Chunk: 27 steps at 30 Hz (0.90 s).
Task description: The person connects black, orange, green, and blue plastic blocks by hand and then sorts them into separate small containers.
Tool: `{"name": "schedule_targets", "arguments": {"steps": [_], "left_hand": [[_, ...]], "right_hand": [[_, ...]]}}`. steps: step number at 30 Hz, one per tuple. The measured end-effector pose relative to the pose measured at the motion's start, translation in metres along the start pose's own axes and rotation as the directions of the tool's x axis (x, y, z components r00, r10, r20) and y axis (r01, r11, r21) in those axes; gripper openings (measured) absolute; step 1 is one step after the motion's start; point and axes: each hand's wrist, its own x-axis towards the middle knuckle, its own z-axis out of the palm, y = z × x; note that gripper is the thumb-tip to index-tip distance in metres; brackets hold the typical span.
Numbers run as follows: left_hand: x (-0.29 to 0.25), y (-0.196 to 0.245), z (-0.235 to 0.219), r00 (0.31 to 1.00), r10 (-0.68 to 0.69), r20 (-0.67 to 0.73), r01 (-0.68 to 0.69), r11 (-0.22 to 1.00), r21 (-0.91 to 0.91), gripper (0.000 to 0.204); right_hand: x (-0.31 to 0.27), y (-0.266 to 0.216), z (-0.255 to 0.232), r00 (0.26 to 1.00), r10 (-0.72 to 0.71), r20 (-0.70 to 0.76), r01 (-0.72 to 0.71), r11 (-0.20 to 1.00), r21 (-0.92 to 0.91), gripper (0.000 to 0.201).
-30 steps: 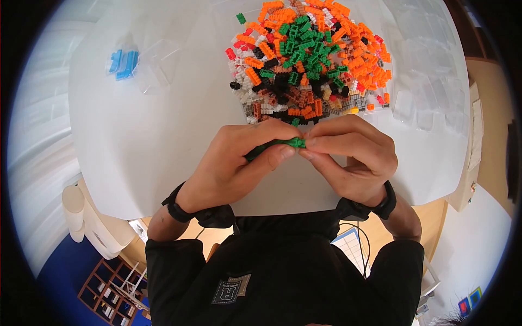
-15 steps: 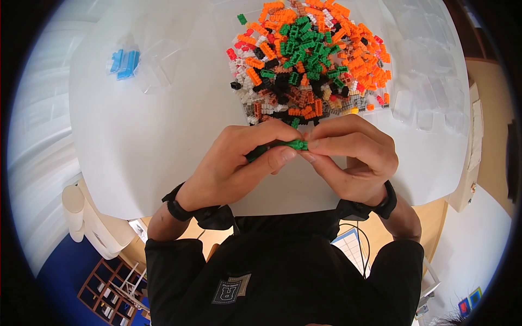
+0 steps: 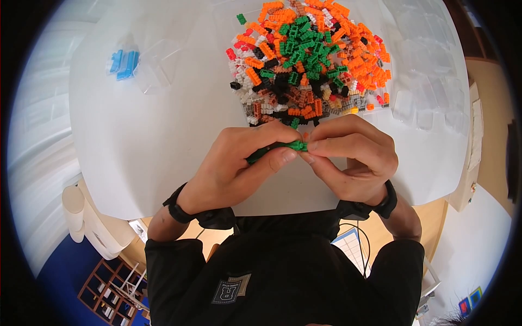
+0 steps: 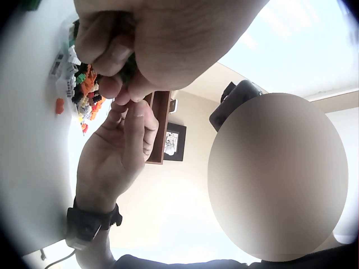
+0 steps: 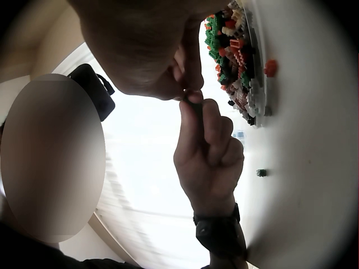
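Note:
A narrow green brick piece (image 3: 296, 145) lies between the two hands, close to the table's front. The left hand (image 3: 234, 165) curls round its length, with thumb and forefinger near its right end. At that end the right hand (image 3: 356, 155) pinches with thumb and fingertips, which nearly meet the left fingertips. In the left wrist view a bit of green (image 4: 129, 68) shows inside the left hand (image 4: 162, 45). The right wrist view has the fingertips of both hands together; what lies between them is mostly hidden.
A heap of small bricks, with green ones (image 3: 310, 49) on top, lies beyond the hands. A loose green brick (image 3: 295, 123) is just behind the fingers. Blue pieces (image 3: 128, 65) lie at the left, clear plastic boxes (image 3: 424, 103) at the right.
The green piece and the fingertips have shifted very slightly to the right and toward the body. Both hands keep their hold.

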Motion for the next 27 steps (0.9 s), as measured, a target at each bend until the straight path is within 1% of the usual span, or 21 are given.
{"name": "schedule_targets", "arguments": {"steps": [6,12,19,22,24,27], "left_hand": [[0.0014,0.001,-0.0011,1.0,-0.007,0.02,0.007,1.0,0.003,0.015],[0.0009,0.0018,0.0008,0.999,-0.03,0.01,0.03,0.999,-0.018,0.015],[0.0003,0.001,0.0005,1.0,-0.022,0.011,0.023,0.999,-0.035,0.015],[-0.0001,0.0005,0.0,1.0,-0.012,0.007,0.012,1.0,-0.017,0.014],[-0.001,-0.0002,0.0011,0.999,0.021,-0.027,-0.019,0.998,0.065,0.014],[-0.0008,-0.0025,0.0014,0.998,0.054,-0.024,-0.051,0.993,0.104,0.015]], "right_hand": [[0.0,0.0006,-0.0001,1.0,0.003,-0.002,-0.003,1.0,0.004,0.021],[-0.0003,0.002,-0.0009,1.0,-0.004,-0.003,0.004,1.0,-0.008,0.021],[0.0002,-0.0001,-0.0008,1.0,0.008,0.008,-0.008,1.0,0.0,0.02],[0.0012,0.0007,-0.0005,1.0,0.0,0.013,0.001,1.0,-0.022,0.02],[0.0015,0.0008,-0.0005,1.0,0.003,0.015,-0.003,1.0,-0.029,0.02],[0.0006,0.0025,-0.0008,1.0,0.01,0.026,-0.009,0.999,-0.034,0.02]]}}
